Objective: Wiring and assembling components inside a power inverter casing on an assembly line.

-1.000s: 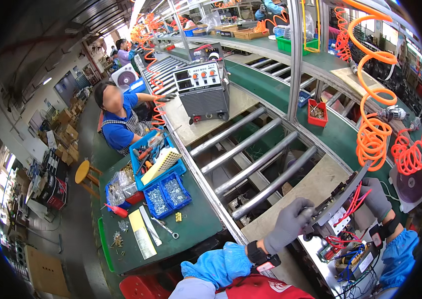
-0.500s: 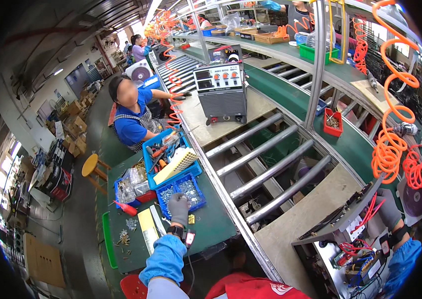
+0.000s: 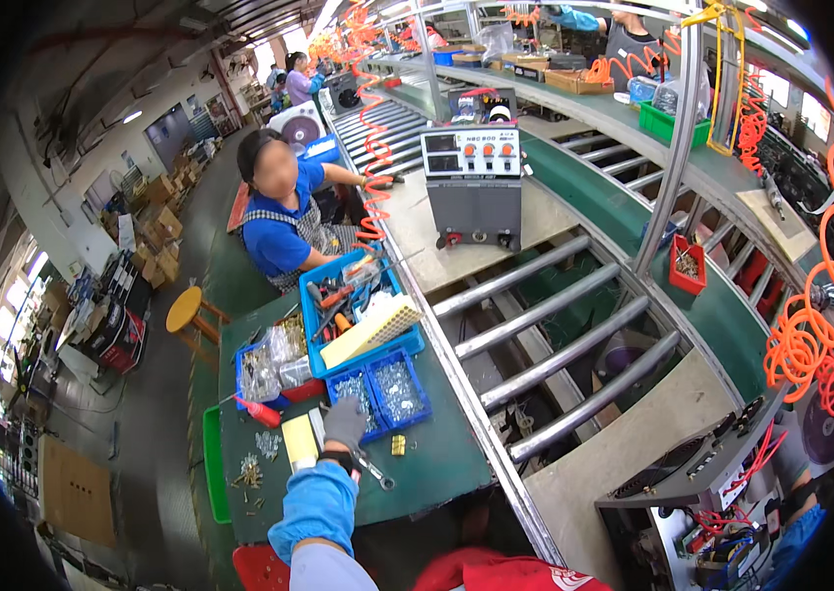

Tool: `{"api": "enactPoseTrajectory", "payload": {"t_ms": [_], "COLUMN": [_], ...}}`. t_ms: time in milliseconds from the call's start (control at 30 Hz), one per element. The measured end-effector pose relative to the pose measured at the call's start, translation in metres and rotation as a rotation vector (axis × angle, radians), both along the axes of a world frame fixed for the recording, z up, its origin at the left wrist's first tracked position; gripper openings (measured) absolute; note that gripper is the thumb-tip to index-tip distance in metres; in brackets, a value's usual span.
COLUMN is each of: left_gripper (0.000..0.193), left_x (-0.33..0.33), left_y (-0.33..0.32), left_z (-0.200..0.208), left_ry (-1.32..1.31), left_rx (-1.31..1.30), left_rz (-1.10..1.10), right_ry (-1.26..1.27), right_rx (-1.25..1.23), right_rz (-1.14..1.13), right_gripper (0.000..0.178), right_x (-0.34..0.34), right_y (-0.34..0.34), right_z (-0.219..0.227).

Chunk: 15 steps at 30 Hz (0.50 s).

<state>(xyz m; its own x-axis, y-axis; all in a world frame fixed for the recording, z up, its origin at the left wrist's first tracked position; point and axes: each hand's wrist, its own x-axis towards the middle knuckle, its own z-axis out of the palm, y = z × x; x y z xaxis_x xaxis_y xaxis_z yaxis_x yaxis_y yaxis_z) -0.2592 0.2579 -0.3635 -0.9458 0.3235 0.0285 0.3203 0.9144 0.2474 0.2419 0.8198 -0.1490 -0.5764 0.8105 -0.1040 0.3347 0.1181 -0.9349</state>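
Note:
My left hand (image 3: 345,424), in a grey glove, is closed at the near left corner of a blue divided bin (image 3: 399,391) of small metal fasteners. A ring-ended wrench (image 3: 375,471) sticks out from the near side of that fist. Beside the hand lies a pale yellow block (image 3: 300,441). At the far right my right hand (image 3: 789,455) is behind the tilted grey panel (image 3: 702,463) of an open metal-cased machine. Its fingers are hidden in shadow. Red wires (image 3: 757,463) and electrical parts show inside the machine.
A blue tray (image 3: 363,305) of hand tools stands beyond the bin. A co-worker in blue (image 3: 284,222) sits beside the roller conveyor (image 3: 555,340), near a grey welding machine (image 3: 476,187). Orange coiled hoses (image 3: 801,355) hang at the right. Loose brass screws (image 3: 249,471) lie near the table's left edge.
My left hand has moved left and nearer, from over the fasteners to the bin's corner, and the wrench now shows beneath it. My right hand has slipped farther behind the panel. The view has shifted.

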Motion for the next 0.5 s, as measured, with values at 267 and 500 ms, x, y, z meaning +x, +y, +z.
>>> {"api": "enactPoseTrajectory", "payload": {"t_ms": [267, 500], "left_gripper": [0.015, 0.017], "left_x": [-0.012, -0.011], "left_y": [0.025, -0.007], "left_z": [-0.015, -0.019], "left_ry": [0.011, 0.000], "left_rx": [-0.255, 0.393], "left_rz": [-0.013, 0.351], "right_ry": [-0.026, -0.062], "right_rx": [0.038, -0.098], "right_rz": [-0.012, 0.090], "right_gripper": [0.013, 0.017], "right_x": [-0.002, -0.004], "right_y": [-0.004, -0.006], "right_z": [0.003, 0.020]}}
